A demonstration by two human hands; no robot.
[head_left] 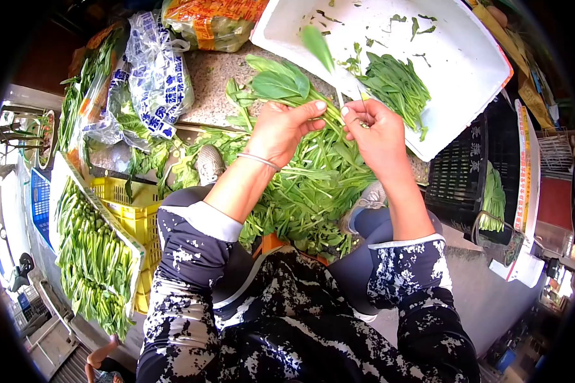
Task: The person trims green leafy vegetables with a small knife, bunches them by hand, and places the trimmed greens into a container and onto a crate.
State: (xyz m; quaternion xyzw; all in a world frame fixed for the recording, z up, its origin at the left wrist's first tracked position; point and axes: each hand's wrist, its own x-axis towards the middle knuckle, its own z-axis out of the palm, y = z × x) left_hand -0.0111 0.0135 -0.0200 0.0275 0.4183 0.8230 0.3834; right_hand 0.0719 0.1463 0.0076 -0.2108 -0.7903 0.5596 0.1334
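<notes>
My left grip (286,127) clasps greens (281,83) above the leaf pile (313,191) | my right grip (372,127) pinches a blurred leaf (317,48) | white box (473,64) crowding ahead-right | yellow crate (137,217) left, black crate (457,175) right

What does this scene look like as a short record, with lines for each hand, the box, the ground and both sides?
Left hand: pinching leafy stalks
Right hand: fingertips apparently on a pale-stemmed leaf, blurred
White box: holds a bunch of greens and leaf scraps
Ground: heap of loose greens between the shoes
Left side: printed plastic bag, yellow crate, rows of greens
Right side: black crate
</notes>
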